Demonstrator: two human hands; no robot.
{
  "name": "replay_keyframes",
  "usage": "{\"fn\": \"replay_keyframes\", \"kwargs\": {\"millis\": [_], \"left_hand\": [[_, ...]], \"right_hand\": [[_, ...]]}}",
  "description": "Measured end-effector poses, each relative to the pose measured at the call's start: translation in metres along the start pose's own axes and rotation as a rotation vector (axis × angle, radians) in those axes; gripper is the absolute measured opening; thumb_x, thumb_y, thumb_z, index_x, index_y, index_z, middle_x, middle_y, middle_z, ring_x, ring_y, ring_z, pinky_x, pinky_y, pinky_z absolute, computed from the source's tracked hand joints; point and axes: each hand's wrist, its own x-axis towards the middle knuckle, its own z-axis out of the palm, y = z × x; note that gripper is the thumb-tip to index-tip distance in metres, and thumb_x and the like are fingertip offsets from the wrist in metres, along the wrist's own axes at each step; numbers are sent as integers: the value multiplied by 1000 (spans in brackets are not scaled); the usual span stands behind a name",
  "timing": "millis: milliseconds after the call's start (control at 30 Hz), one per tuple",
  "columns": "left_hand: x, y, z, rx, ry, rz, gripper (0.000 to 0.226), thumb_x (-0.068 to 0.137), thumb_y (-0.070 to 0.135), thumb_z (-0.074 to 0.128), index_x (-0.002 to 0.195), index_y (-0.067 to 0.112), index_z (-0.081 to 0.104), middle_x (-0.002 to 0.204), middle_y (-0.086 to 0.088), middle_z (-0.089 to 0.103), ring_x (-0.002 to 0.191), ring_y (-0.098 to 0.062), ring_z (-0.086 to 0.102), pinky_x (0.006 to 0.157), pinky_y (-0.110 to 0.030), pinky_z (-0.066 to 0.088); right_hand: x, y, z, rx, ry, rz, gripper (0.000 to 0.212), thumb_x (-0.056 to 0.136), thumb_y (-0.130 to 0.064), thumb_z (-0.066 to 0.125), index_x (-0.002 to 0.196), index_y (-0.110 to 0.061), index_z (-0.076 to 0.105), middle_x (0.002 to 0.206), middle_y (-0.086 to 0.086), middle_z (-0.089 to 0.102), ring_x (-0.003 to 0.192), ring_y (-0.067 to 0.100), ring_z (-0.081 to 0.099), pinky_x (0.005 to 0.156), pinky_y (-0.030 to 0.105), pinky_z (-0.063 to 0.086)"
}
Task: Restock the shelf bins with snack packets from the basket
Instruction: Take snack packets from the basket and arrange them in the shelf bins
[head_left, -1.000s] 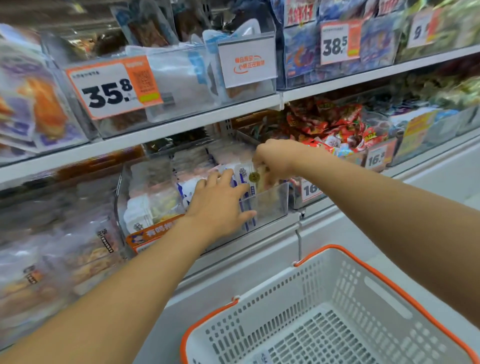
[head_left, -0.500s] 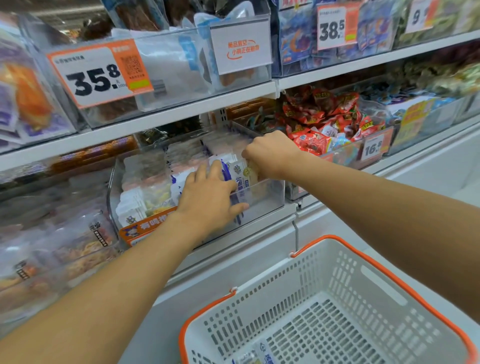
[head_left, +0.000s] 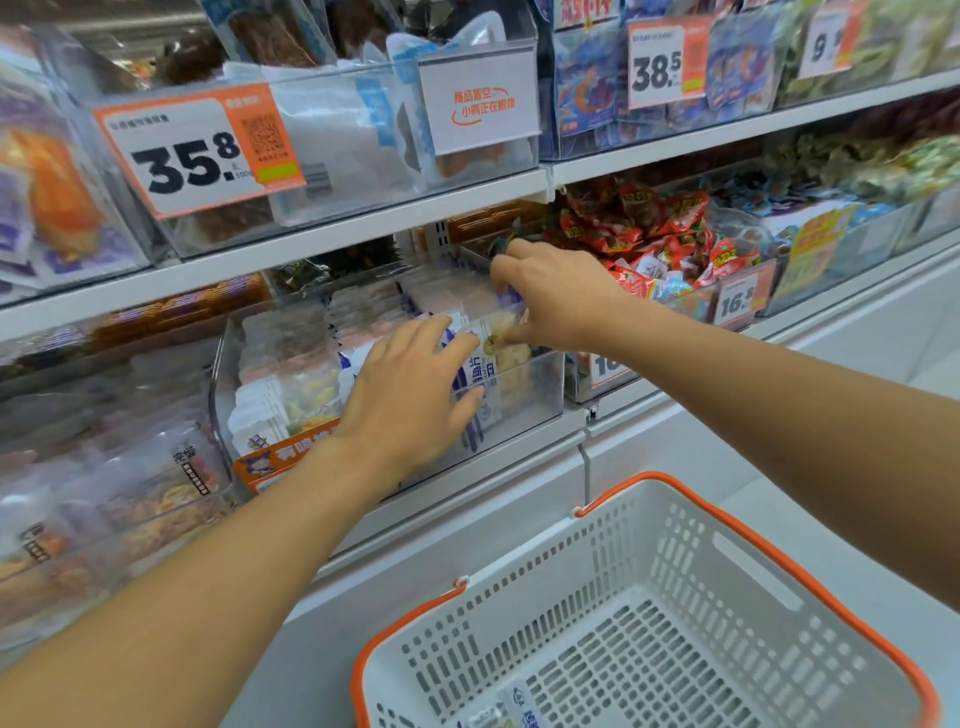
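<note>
Head view: the left hand (head_left: 410, 387) lies flat, fingers straight, on white-and-blue snack packets (head_left: 480, 364) in the clear plastic shelf bin (head_left: 535, 384) at the shelf's front edge; the right hand (head_left: 556, 296) pinches one packet's top; the white orange-rimmed basket (head_left: 737, 545) sits below.

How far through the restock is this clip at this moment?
Nearly done, it seems. The clear bin on the middle shelf already holds rows of white-and-blue packets. In hand: the left hand rests flat against the front packets while the right hand reaches in over them, apparently straightening. Left: the basket looks almost empty, with a few packets at its near edge.
</note>
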Motion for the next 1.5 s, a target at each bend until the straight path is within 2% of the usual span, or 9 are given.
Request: {"fn": "replay_keyframes", "kwargs": {"millis": [267,400,567,667,900,1067,1167,1367,1500], "left_hand": [[-25,-4,21,-248,172,457,22,89,33,57,70,21,60,60,13,49,52,-11,49,50,-24,39],[-36,-8,47,-120,-540,389,19,89,48,62,87,29,59,70,15,51,66,-10,51,65,-32,50],[-65,-27,85,-12,-1376,100,57,86,60,63,130,26,57,117,2,63,105,-21,62,97,-42,51],[-68,-34,90,-44,-1290,82,59,85,61,62,133,26,53,118,1,61,104,-23,62,97,-42,52],[-70,-29,80,-60,-1234,92,58,90,58,58,138,26,50,117,6,55,111,-22,58,99,-41,50],[-73,-33,80,-75,-1240,76,62,88,58,61,138,24,50,120,4,58,109,-21,60,97,-39,51],[-69,-33,78,-125,-1203,19,81,80,65,65,143,17,45,126,-1,59,107,-26,62,96,-41,52],[-58,-23,41,-784,-1105,-321,70,78,45,78,136,17,50,126,-6,61,97,-26,70,79,-33,60],[-45,-5,13,-1368,-604,-515,33,86,20,74,115,9,63,108,-13,72,75,-23,74,56,-24,58]], "right_hand": [[-59,-45,49,619,498,-72,35,81,-18,55,54,-20,33,49,-3,31,45,18,30,46,30,24],[-124,-90,153,815,-316,351,43,92,-34,53,58,-8,58,55,7,57,52,21,58,51,36,47],[-197,-177,266,775,-1142,491,83,78,-46,81,141,-5,45,138,15,51,115,30,59,89,39,54],[-229,-225,305,635,-1242,348,121,69,-51,86,157,-14,12,159,17,19,143,40,29,112,49,38],[-262,-241,329,349,-1046,481,121,53,-48,95,145,-21,22,146,8,23,138,38,25,105,52,43],[-244,-199,312,906,-1165,805,38,75,-20,87,98,-6,60,92,9,61,70,15,62,58,25,50],[-198,-151,262,1555,-1170,892,11,89,-10,70,94,-2,65,81,13,71,67,21,70,64,34,61],[-86,-52,89,1701,-769,607,14,91,-16,58,101,-9,65,89,7,72,77,17,70,71,29,59],[-70,-31,20,1776,-474,531,11,92,-17,60,100,-14,66,91,5,70,80,17,68,73,30,59]]}}
